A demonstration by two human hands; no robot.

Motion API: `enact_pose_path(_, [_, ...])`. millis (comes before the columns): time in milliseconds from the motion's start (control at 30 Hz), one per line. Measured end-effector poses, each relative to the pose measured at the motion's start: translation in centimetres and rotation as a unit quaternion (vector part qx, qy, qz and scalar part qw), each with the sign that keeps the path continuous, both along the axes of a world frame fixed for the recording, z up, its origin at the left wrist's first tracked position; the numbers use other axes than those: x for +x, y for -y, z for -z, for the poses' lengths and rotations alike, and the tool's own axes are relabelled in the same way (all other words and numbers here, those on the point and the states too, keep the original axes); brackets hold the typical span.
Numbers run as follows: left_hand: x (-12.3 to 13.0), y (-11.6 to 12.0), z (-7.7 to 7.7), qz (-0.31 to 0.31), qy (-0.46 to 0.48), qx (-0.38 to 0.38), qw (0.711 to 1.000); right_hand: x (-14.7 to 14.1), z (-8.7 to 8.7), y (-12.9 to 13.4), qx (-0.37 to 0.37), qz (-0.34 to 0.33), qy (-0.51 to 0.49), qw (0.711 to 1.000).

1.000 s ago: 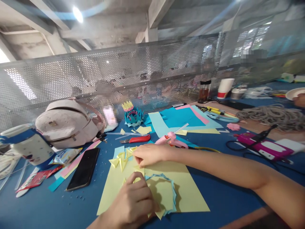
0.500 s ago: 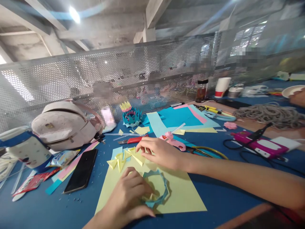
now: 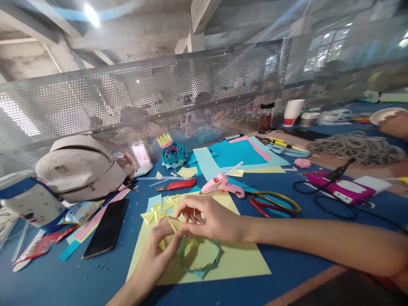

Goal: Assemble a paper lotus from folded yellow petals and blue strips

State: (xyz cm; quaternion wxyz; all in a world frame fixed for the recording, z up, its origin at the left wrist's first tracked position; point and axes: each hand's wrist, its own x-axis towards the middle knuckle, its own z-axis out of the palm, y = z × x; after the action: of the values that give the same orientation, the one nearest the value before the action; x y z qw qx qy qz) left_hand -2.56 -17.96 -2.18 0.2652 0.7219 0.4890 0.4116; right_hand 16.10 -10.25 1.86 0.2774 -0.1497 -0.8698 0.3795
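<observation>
Both hands meet over a yellow sheet (image 3: 236,259). Between the fingertips of my left hand (image 3: 159,244) and my right hand (image 3: 213,219) is a folded yellow paper triangle (image 3: 175,225); both hands are closed on it. Just below them a teal paper ring (image 3: 202,272) lies on the sheet, its upper edge partly hidden by the fingers. Several small yellow folded pieces (image 3: 156,210) lie beyond my left hand. A pink glue gun (image 3: 221,184) rests past my right hand, beside scissors (image 3: 277,202) with yellow and red handles.
A red cutter (image 3: 181,184) and a layered teal paper crown (image 3: 174,155) lie farther back. On the left are a phone (image 3: 106,227), a backpack (image 3: 83,168) and a cup (image 3: 35,204). Blue paper (image 3: 239,154), a magenta device (image 3: 341,187) and grey rope (image 3: 357,146) are right.
My left hand has let go of the teal ring and moved up to my right hand. A yellow triangle is now held between them. The ring lies flatter, and the view has shifted slightly.
</observation>
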Motion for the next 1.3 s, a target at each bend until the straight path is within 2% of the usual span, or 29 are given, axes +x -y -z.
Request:
enact_pose_path(100, [-0.2, 0.0, -0.3, 0.013, -0.039, 0.025, 0.999, 0.0, 0.0, -0.5, -0.094, -0.012, 0.019, 0.995])
enact_pose_path(200, [-0.3, 0.0, -0.4, 0.028, -0.072, 0.055, 0.995, -0.1, 0.4, -0.9, -0.124, -0.024, 0.04, 0.991])
enact_pose_path(367, [-0.4, -0.2, -0.2, 0.041, -0.111, 0.115, 0.986, 0.2, 0.5, -1.0, -0.126, -0.027, 0.051, 0.99])
enact_pose_path(567, [-0.6, 0.1, -0.7, 0.047, -0.1, 0.109, 0.988, 1.6, 0.1, -0.7, -0.118, 0.003, 0.058, 0.991])
enact_pose_path(733, [0.0, 0.5, -1.1, 0.113, -0.15, 0.106, 0.976, 3.8, 0.4, -0.9, -0.048, 0.079, 0.078, 0.993])
enact_pose_path(800, [0.3, 0.5, -0.9, 0.139, -0.19, 0.132, 0.963, 4.7, 0.9, -1.3, -0.029, 0.119, 0.079, 0.989])
enact_pose_path(900, [0.5, 0.4, -0.5, 0.15, -0.232, 0.179, 0.944, 6.0, 1.8, -1.9, -0.039, 0.16, 0.105, 0.981])
enact_pose_path(967, [0.4, 0.3, -0.3, 0.138, -0.239, 0.195, 0.941, 6.7, 2.1, -2.2, -0.048, 0.162, 0.143, 0.975])
enact_pose_path(1033, [0.1, 0.1, -0.3, 0.113, -0.235, 0.203, 0.944, 7.4, 1.8, -2.4, -0.025, 0.17, 0.179, 0.969])
enact_pose_path(1133, [-0.5, -0.1, -0.4, 0.064, -0.23, 0.217, 0.946, 8.9, 0.3, -2.6, 0.061, 0.205, 0.224, 0.951])
enact_pose_path(1200, [-0.8, -0.3, -0.4, 0.029, -0.238, 0.23, 0.943, 10.1, -0.9, -3.0, 0.104, 0.228, 0.278, 0.927])
enact_pose_path(1300, [-1.1, -0.4, -0.2, -0.01, -0.248, 0.248, 0.936, 11.8, -2.0, -3.9, 0.093, 0.242, 0.359, 0.897])
